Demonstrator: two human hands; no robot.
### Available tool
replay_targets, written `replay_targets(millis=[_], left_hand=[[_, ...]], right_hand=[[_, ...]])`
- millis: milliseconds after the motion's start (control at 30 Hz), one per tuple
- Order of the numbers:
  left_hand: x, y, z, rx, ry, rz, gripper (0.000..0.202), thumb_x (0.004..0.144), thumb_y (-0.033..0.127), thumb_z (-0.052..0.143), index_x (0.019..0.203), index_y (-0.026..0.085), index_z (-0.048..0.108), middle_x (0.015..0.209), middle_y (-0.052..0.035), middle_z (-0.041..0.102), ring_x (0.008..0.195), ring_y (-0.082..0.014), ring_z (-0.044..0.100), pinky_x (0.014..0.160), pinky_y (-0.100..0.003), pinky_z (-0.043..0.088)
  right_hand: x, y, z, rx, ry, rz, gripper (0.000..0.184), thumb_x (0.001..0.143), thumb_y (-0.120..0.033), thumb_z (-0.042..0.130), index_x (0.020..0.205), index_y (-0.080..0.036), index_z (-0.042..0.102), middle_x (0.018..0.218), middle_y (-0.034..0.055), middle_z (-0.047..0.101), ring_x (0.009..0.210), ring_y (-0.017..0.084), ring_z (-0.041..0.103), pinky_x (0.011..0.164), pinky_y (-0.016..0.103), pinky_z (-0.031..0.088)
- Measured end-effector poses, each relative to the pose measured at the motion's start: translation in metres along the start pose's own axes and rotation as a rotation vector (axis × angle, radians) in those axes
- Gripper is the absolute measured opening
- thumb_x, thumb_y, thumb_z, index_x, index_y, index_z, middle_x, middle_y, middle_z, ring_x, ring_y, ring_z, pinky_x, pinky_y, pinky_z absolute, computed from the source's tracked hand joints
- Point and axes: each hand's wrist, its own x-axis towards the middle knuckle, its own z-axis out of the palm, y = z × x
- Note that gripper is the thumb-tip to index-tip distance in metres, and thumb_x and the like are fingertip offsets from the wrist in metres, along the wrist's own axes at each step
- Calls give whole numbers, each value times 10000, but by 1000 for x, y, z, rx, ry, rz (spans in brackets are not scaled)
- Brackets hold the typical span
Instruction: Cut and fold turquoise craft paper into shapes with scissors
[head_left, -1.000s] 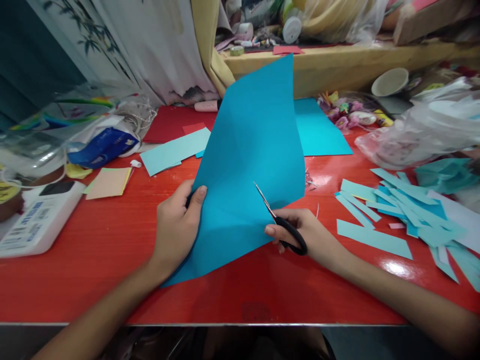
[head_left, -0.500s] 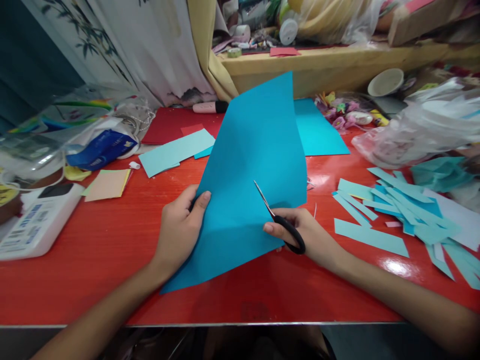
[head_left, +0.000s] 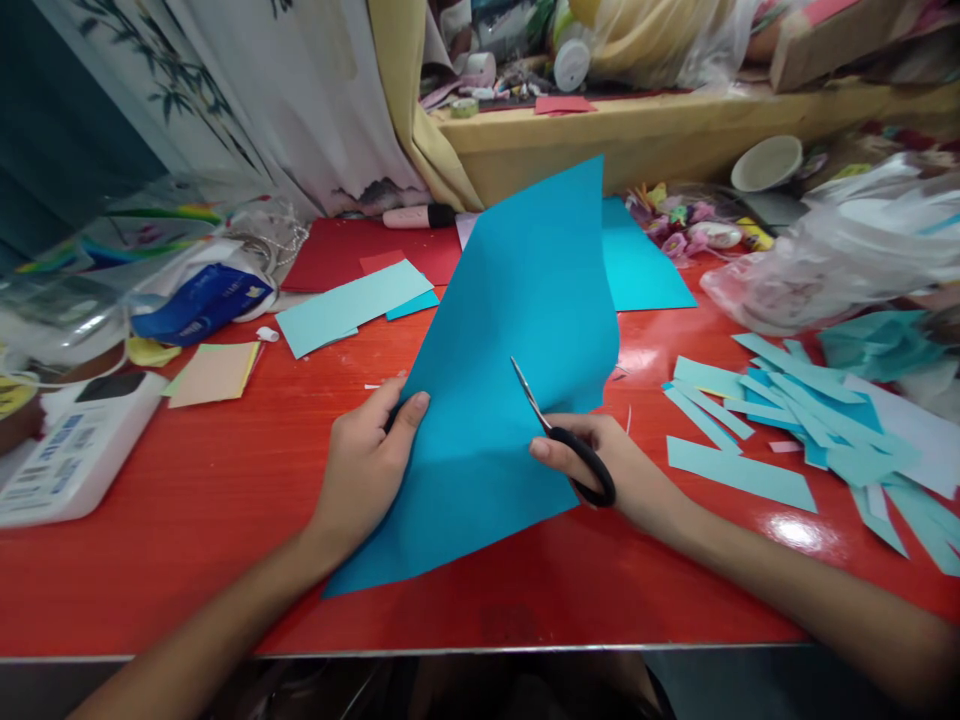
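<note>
Well, in the head view, the left hand (head_left: 367,465) is sitting in the middle of the frame, a bit to the left. Its grip is pinching the left edge of the big blue paper (head_left: 517,330), with the thumb on top and the other fingers hiding behind the sheet. The big blue paper is standing up from the red table (head_left: 187,500) in the middle of the frame. It is leaning toward the top, and its bottom corner is touching the table near the lower edge.

The right hand (head_left: 622,470) is sitting just right of the middle. Its grip is holding the scissors (head_left: 559,440) by the black handles. The silver blades are pointing up and to the left across the front of the sheet, and they are showing as one thin line.

At the right of the frame, a heap of light blue strips (head_left: 787,420) is lying on the table, well apart from the hands. Above it, a clear plastic bag (head_left: 825,260) is resting. At the lower left, a white box (head_left: 67,445) is sitting by the table edge. A flat blue sheet (head_left: 645,265) is lying behind the big paper.
</note>
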Motion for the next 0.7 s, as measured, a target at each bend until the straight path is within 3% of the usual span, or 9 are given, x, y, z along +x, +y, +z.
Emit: replay_targets(millis=[333,700], left_hand=[[1,-2,0,-8,7,-3,246,838,422,454,840,214,584,726,9,601,619,-130,528,521,-233,412],[0,-5,3,-77,-72,-33,263,836,445,460,845,216,589,702,6,589,607,-137,540,523,-247,421]], right_hand=[[1,1,-1,-24,-12,-22,426,740,-514,587,586,-185,365,562,-59,216,487,62,201,431,225,164],[0,-1,-1,79,-8,-5,402,737,-470,613,591,-181,374,547,-65,243,473,55,230,420,215,171]])
